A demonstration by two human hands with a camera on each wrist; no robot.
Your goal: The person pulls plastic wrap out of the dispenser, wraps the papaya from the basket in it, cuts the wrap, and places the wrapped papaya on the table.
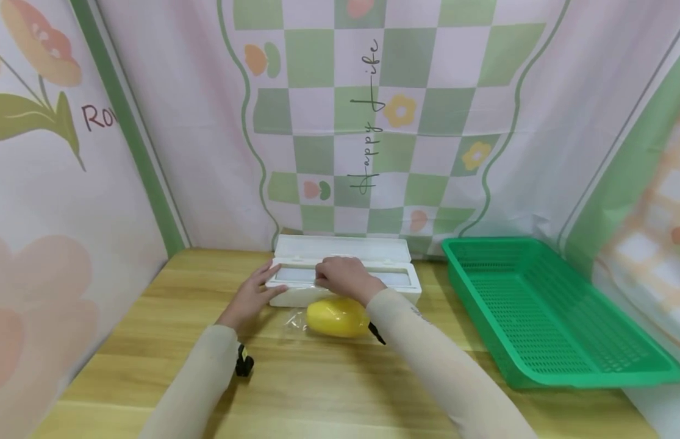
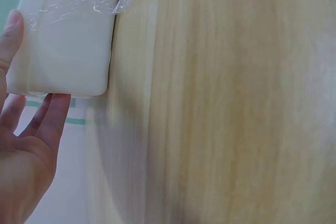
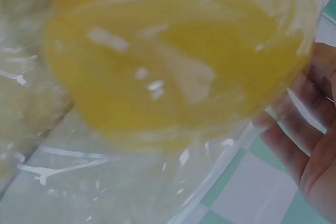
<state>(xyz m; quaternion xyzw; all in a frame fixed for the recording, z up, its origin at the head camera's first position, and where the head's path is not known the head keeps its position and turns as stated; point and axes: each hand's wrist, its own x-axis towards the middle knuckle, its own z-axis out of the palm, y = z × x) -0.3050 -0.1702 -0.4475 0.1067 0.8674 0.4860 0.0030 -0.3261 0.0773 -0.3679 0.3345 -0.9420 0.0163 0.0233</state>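
Note:
A long white cling film box lies on the table, its lid raised at the back. My left hand grips the box's left end, thumb over the front edge; in the left wrist view its fingertips touch the end of the box. Above the box's long slot, my right hand has curled fingers pinching clear cling film. Just in front of the box sits a smooth yellow oval object, like a fruit, with film around it. In the right wrist view it partly hides the right hand's fingertips.
A green perforated plastic basket stands at the right of the wooden table. Behind the box hangs a checked printed curtain, with more printed cloth at both sides. A loose end of film lies left of the yellow object.

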